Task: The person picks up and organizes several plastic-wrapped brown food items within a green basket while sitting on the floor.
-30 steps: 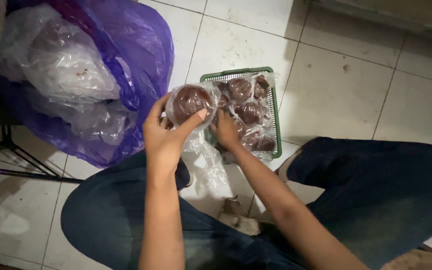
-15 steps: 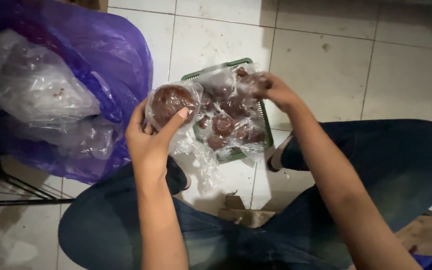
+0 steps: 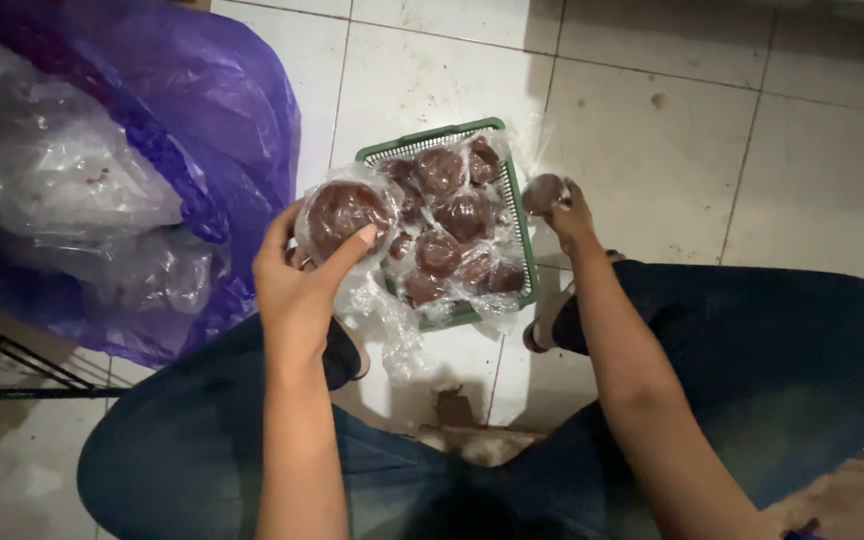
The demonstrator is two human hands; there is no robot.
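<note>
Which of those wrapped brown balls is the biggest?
The one in the left hand, the large wrapped ball; those in the green basket look smaller.

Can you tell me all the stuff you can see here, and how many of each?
Green plastic mesh basket: one, green, on the tiled floor ahead of the knees.
Round dark-brown balls in clear plastic wrap: about eight, brown, inside the basket.
Purple plastic bag: one, purple, left, with crumpled clear bags inside.
White floor tiles: many, white, all around.
Blue jeans: one pair, blue, bottom.
Left hand: holds one wrapped brown ball.
Right hand: holds a small brown ball beside the basket.
</note>
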